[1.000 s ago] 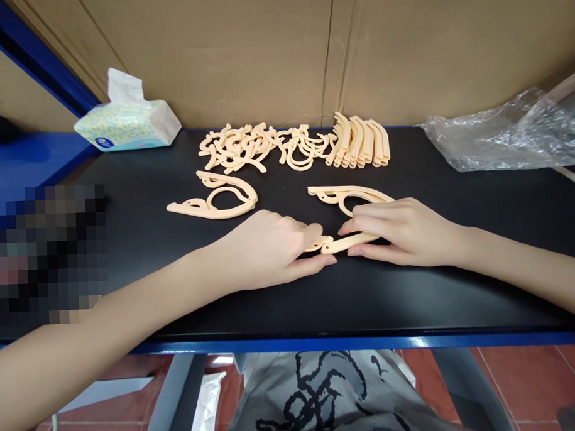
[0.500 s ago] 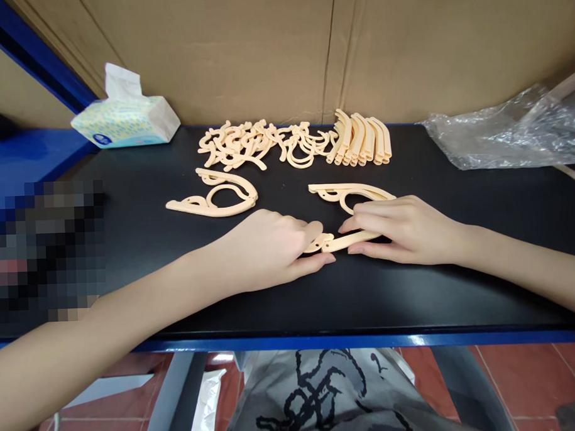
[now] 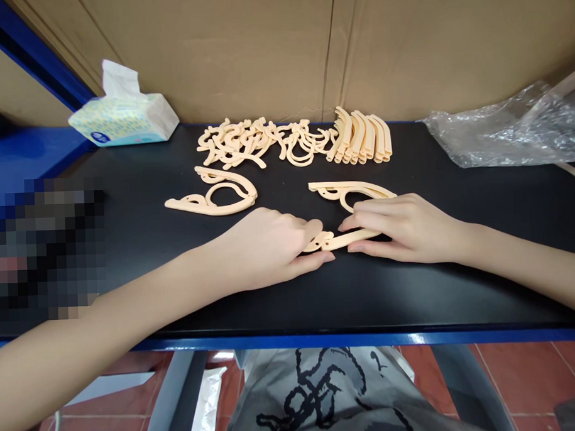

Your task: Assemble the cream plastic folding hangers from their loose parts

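My left hand (image 3: 270, 247) is closed in a pinch on a small cream plastic hanger piece (image 3: 318, 242) with a hole in it; most of that piece is hidden under my fingers. Its right end meets the tip of a longer cream hanger arm (image 3: 350, 240). Around this arm the fingers and thumb of my right hand (image 3: 405, 230) are closed, covering its far end. Just behind my right hand lies a folding hanger (image 3: 336, 188), partly covered by the fingers. Another folding hanger (image 3: 212, 209), with its arms folded round a ring-shaped hook, rests behind my left hand.
Along the back of the black table (image 3: 281, 310) lies a heap of curved hook pieces (image 3: 238, 142), beside a row of hanger arms (image 3: 360, 137). A tissue pack (image 3: 124, 120) stands back left. Clear plastic wrap (image 3: 496, 133) lies back right, before a cardboard wall (image 3: 239, 54).
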### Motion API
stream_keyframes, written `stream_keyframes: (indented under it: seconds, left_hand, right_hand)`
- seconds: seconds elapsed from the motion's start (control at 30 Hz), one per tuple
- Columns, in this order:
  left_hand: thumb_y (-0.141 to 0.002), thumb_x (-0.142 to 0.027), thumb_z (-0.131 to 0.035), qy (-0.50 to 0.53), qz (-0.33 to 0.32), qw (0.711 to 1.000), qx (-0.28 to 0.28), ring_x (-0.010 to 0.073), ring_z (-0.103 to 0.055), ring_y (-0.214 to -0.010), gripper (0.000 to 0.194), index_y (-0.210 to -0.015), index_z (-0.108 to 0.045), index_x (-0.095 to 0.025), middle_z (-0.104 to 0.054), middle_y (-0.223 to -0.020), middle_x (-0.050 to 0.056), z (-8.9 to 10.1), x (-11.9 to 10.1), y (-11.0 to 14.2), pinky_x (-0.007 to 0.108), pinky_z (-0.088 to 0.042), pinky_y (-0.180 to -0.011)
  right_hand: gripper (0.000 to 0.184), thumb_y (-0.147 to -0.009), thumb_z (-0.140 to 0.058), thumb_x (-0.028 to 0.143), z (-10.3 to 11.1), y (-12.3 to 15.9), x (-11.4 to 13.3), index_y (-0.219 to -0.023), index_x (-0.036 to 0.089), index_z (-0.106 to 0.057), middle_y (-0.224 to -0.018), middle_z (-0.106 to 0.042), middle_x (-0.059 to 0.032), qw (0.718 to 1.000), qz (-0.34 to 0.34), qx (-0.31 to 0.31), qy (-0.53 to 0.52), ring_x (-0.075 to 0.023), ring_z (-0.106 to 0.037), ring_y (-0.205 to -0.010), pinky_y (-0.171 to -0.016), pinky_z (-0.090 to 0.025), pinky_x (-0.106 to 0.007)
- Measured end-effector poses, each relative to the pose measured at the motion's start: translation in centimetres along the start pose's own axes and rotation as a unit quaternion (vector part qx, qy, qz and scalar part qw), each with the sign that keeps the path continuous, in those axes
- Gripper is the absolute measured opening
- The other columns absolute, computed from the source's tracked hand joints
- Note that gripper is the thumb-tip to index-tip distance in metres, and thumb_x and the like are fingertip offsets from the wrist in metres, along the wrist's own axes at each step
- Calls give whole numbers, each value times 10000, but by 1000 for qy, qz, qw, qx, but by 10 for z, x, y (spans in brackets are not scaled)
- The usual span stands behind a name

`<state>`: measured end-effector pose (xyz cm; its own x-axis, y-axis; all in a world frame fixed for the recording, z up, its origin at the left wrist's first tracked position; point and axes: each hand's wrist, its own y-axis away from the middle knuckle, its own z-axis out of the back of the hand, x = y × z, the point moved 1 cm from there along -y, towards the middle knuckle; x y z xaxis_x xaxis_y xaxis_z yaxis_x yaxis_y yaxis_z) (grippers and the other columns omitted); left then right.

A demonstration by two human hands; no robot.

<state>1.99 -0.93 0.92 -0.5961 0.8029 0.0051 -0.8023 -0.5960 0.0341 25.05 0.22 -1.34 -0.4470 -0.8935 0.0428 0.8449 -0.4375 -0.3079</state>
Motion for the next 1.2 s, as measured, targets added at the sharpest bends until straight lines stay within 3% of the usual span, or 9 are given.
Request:
stream_keyframes:
  seconds: [1.2]
  left_hand:
    - [-971, -424, -484, -3, -4, 1000, 4, 163, -596, -549, 316, -781, -516, -173, -640, -695, 4, 2, -1, 1, 269, -229, -470]
  right_hand:
    - [276, -986, -456, 407, 0, -1, 0, -1013, 185, -618, -909, -696, -42, 1000, -7, -1, -6, -143, -659, -774, -518, -363, -233]
